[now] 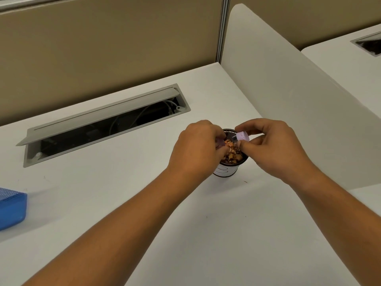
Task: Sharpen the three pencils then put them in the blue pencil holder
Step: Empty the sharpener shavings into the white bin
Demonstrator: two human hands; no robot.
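No pencils in sight here, and the blue pencil holder (pixel 11 208) sits well apart at the far left edge of the tabletop (pixel 144 203), lying low on its side as far as I can tell. All the action is over a small black mesh cup (pixel 227 170) heaped with pencil shavings (pixel 233 154). The right hand (pixel 274 147) pinches a lilac sharpener piece (pixel 242 136) between thumb and fingertips, tilted over the rim. The left hand (pixel 198 149) is curled closed around a second lilac piece (pixel 74 143), mostly hidden. This looks like emptying the sharpener, two halves pulled apart. To do it well: keep both pieces above the cup's mouth, tap gently, because the cup is already nearly full and flakes could spill. A few specks already dot the tabletop. Behind, an open cable tray (pixel 103 124) shows wires inside.
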